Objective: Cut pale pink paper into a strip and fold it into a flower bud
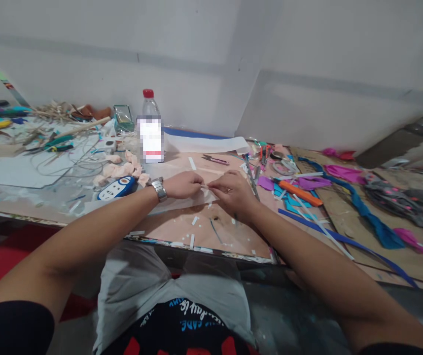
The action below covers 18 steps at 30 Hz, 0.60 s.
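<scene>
Over the middle of the worktable, my left hand [185, 185], with a metal watch [158, 189] on its wrist, has its fingers closed on a thin translucent white strip [206, 195]. My right hand [232, 193] pinches the same strip just to the right, the fingertips of both hands nearly touching. Part of the strip is hidden behind the fingers. Beyond the hands lie small dark snips [215, 160] and a short white piece [192, 163]. A blue and white oval object [116, 188] rests left of my left wrist.
A red-capped bottle [151, 133] stands behind my left hand. Pliers [58, 143], wire and sticks crowd the left. On the right are an orange cutter [300, 193], blue ribbon [359, 197], pink scraps and a dark cylinder [392, 143]. The table's front edge [204, 249] runs near my lap.
</scene>
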Motion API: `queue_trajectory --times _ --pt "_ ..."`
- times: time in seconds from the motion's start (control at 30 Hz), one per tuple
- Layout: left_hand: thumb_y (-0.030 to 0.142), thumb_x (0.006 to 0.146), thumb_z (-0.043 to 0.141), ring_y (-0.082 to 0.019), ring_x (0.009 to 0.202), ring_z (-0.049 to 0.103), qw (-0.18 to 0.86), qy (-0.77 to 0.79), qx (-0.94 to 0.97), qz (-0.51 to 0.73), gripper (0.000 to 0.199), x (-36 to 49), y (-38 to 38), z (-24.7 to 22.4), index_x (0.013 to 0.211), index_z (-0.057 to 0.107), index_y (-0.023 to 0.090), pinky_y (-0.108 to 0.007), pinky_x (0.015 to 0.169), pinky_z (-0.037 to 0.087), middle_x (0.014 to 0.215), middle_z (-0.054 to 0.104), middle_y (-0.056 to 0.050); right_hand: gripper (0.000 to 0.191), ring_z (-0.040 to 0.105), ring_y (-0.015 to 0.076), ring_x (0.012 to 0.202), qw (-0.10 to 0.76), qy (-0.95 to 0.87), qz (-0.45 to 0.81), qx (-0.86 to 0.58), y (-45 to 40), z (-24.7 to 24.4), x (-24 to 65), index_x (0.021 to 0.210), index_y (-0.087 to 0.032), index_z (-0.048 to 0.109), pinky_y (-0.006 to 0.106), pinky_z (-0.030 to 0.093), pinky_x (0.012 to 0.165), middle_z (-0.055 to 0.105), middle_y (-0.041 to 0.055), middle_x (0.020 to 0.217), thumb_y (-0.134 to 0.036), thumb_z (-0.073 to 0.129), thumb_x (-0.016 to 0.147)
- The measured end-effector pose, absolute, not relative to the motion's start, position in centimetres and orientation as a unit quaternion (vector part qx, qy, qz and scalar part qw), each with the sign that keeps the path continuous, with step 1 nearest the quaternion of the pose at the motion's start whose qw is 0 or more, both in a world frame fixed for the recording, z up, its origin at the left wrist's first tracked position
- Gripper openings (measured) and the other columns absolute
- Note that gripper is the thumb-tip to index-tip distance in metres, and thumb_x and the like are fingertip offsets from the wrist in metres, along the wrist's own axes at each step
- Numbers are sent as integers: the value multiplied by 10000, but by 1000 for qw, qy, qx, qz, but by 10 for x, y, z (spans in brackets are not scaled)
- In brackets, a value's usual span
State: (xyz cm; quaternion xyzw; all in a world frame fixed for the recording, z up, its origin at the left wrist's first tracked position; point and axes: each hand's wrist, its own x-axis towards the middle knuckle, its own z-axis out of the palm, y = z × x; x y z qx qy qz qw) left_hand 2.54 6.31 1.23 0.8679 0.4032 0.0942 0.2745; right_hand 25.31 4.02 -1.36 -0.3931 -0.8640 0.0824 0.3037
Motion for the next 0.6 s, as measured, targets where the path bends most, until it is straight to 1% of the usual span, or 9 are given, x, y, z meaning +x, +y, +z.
queue_trajectory --times 0.1,0.27,0.43,0.6 --pt "253 847 411 -177 796 592 282 397 868 94 290 26 61 15 863 684 155 -302 742 411 869 711 -55 134 648 132 771 309 -863 78 -392 40 -15 253 957 -251 831 370 349 969 783 10 843 -290 704 941" --pt "356 942 356 -193 850 604 279 400 866 113 365 29 56 20 869 656 163 -318 808 435 939 721 -73 158 666 139 802 308 -863 78 -393 38 -14 253 975 -251 824 383 351 1001 789 15 877 -310 678 958" --pt "357 941 411 -183 782 579 262 409 865 124 321 29 58 16 817 637 166 -315 727 392 855 700 -61 247 685 175 856 299 -858 83 -409 38 -12 254 1008 -223 812 406 372 1010 802 61 979 -414 658 980" --pt "374 952 447 -170 772 586 259 402 867 140 320 27 60 14 845 667 167 -301 703 382 848 714 -43 270 666 171 822 293 -854 83 -422 37 -11 253 958 -215 810 413 372 1023 799 68 944 -425 642 986"
